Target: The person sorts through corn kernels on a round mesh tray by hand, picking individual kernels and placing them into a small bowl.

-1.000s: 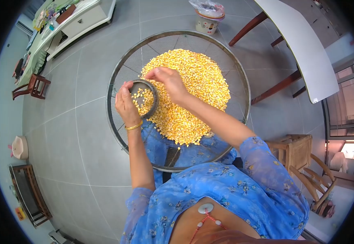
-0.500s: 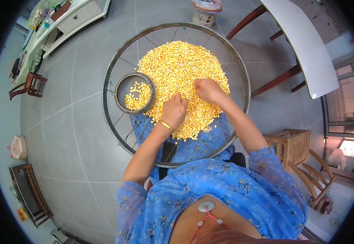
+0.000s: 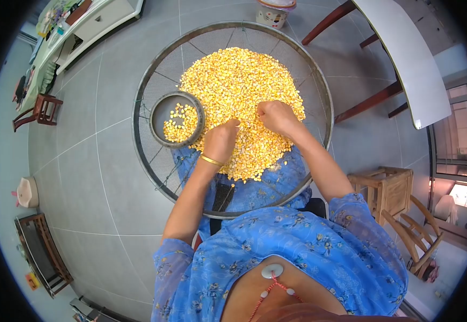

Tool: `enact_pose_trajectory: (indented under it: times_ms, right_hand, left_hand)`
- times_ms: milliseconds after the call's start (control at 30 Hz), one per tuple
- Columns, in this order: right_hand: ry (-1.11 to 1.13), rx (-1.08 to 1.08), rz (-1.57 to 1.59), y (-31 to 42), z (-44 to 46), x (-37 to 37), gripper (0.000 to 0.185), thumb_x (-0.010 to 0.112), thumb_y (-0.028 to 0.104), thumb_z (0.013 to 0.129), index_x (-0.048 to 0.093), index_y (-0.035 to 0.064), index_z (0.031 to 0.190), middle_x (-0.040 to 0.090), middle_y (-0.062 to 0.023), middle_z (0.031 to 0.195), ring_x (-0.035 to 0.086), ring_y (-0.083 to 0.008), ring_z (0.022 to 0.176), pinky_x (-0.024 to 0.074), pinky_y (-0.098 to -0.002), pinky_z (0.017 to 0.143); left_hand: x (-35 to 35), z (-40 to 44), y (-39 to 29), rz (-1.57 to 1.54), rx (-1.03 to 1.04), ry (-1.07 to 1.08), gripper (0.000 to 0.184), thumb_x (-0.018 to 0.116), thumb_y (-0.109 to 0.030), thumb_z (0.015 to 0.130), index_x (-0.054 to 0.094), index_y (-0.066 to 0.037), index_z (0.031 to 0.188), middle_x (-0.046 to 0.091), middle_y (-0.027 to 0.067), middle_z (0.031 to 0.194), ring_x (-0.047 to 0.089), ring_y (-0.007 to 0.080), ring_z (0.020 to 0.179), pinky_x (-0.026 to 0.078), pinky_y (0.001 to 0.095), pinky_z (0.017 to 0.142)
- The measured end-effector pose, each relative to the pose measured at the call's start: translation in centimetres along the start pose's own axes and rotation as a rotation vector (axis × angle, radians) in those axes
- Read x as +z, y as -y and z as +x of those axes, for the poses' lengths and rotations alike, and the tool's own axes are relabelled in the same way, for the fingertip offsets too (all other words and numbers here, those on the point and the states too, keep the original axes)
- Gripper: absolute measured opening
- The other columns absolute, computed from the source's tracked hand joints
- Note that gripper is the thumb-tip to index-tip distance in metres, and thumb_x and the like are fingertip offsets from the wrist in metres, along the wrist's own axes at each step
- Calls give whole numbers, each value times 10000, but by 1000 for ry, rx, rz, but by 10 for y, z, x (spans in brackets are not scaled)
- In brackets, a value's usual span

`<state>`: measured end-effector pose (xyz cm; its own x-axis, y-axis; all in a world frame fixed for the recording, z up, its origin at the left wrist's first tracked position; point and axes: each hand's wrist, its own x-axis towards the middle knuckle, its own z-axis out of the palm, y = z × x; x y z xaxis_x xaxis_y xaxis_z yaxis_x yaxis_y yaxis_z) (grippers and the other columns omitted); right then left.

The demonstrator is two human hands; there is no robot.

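Observation:
A heap of yellow corn kernels [image 3: 239, 80] covers much of a round mesh sieve [image 3: 153, 75] in front of my body. Over the left part of the heap is my left hand [image 3: 220, 142], its fingers curled closed; whatever they hold is hidden. My right hand [image 3: 278, 117] is closed too, thumb and fingers pinched together over the right side of the kernels. What sits in that pinch is too small to make out. Left of my left hand, a round dark bowl [image 3: 156, 126] stands in the sieve with some loose kernels in it.
A white table [image 3: 421, 70] with dark red legs stands at the right. Near my right elbow is a wooden chair [image 3: 394, 193]. Beyond the sieve stands a patterned bin [image 3: 271, 17]. A white cabinet [image 3: 102, 29] and small wooden stool [image 3: 44, 111] are at left.
My left hand has shifted a little left, toward the bowl, and its fingers have curled in. The right hand stays nearly in place, still pinched.

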<state>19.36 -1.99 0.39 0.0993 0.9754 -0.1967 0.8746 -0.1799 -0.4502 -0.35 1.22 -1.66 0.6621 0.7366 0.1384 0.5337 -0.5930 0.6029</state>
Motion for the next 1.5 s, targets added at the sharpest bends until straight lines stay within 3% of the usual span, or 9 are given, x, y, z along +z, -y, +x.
enact_pose_trajectory:
  times_ms: [333, 367, 533, 700, 933, 1100, 1200, 1300, 1500]
  right_hand:
    - [-62, -95, 109, -4, 7, 9, 114, 536, 73, 761, 614, 48, 841, 645, -132, 725, 632, -273, 684, 496, -386, 616]
    - [35, 22, 618, -7, 11, 3, 98, 534, 74, 760, 599, 39, 824, 634, -113, 696, 620, -230, 643, 486, -355, 568]
    - [-75, 84, 1779, -13, 12, -20, 40, 559, 63, 764, 564, 34, 791, 590, -63, 634, 501, -103, 472, 376, -218, 402]
    - [36, 259, 1189, -11, 15, -10, 85, 609, 111, 776, 595, 42, 823, 528, 6, 605, 488, -93, 551, 367, -248, 468]
    - [-77, -34, 57, 5, 3, 26, 156, 649, 226, 758, 628, 73, 776, 642, -130, 740, 622, -254, 683, 474, -382, 619]
    - [-50, -48, 74, 7, 6, 27, 161, 634, 208, 738, 628, 60, 799, 642, -166, 760, 630, -303, 741, 485, -401, 642]
    - [-73, 13, 386, 7, 8, 12, 155, 635, 192, 770, 615, 40, 785, 646, -122, 708, 624, -261, 675, 480, -371, 621]
    - [83, 220, 1412, 5, 9, -7, 181, 599, 210, 872, 559, 41, 821, 373, 68, 506, 300, -34, 383, 210, -202, 363]
    - [157, 156, 1765, -7, 12, -3, 164, 522, 192, 917, 527, 55, 828, 355, 51, 498, 305, -43, 382, 231, -204, 357]
  left_hand:
    - [-15, 5, 1, 60, 38, -99, 120, 545, -122, 861, 621, -49, 920, 668, 106, 821, 614, 228, 714, 473, 324, 687]
    - [-14, 7, 2, 60, 36, -103, 120, 545, -122, 861, 621, -49, 920, 668, 106, 821, 614, 228, 714, 473, 324, 687]
    - [-25, 11, 0, -1426, -445, -26, 172, 458, -38, 873, 594, 36, 946, 642, 109, 860, 579, 138, 697, 470, 256, 645]
    - [-15, 11, 13, -1605, -593, 36, 181, 455, -55, 875, 591, 35, 953, 578, 53, 722, 521, 109, 611, 433, 230, 573]
    - [1, 3, 2, -753, -370, -84, 102, 630, -140, 821, 630, -54, 875, 389, -54, 540, 348, 68, 473, 283, 228, 450]
    - [3, -2, -8, -108, -164, -107, 163, 654, -176, 773, 626, -96, 912, 536, 76, 584, 542, 192, 520, 415, 333, 489]
    - [5, -1, -5, 6, -74, -164, 179, 647, -173, 772, 622, -92, 929, 607, 108, 673, 609, 244, 614, 460, 372, 543]
    - [13, 5, -5, 143, -15, -141, 196, 639, -164, 769, 617, -92, 949, 634, 120, 742, 626, 270, 677, 478, 392, 579]
    - [36, 13, 3, 314, 30, 12, 152, 611, -145, 776, 602, -90, 917, 629, 119, 750, 623, 278, 699, 482, 390, 585]
